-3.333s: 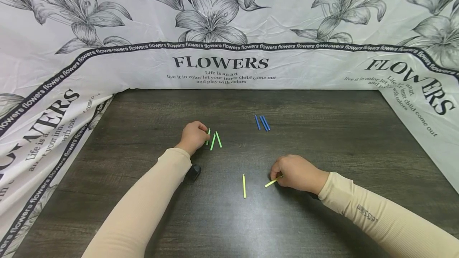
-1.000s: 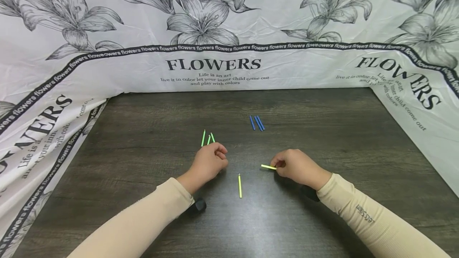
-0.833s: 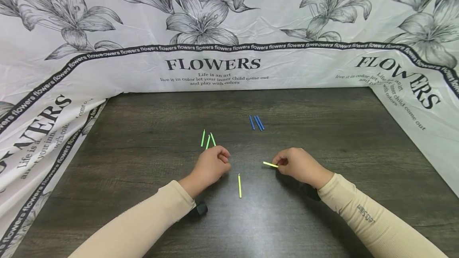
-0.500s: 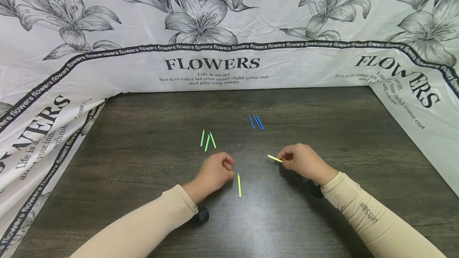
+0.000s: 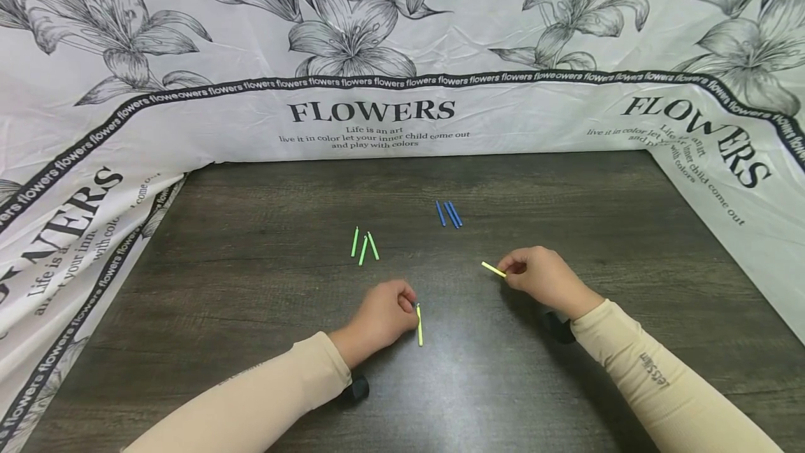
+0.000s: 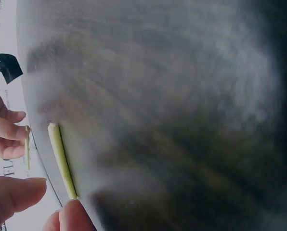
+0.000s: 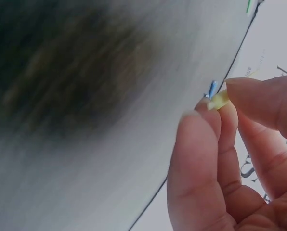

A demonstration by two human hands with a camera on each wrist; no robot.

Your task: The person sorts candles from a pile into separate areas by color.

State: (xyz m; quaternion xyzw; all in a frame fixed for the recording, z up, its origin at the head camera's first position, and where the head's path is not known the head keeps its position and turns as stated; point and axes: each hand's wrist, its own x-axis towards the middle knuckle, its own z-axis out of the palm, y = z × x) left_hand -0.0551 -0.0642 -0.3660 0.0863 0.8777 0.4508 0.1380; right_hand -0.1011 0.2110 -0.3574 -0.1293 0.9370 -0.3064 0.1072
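Thin candles with short wicks lie on a dark wood table. My right hand pinches a yellow candle between thumb and fingertips, raised off the table in the head view. In the right wrist view only a short end of this candle shows. My left hand is at the upper end of a second yellow candle, lying on the table. Its thumb and fingers stand apart in the left wrist view. One fingertip overlaps that candle's end; whether it touches is unclear.
Three green candles lie beyond my left hand, slightly fanned. Further back, right of centre, lie three blue candles. A white flower-printed cloth borders the table at the back and both sides.
My left hand has come from the green candles, right and nearer, to the lying yellow candle. My right hand has lifted its yellow candle and moved away to the right.
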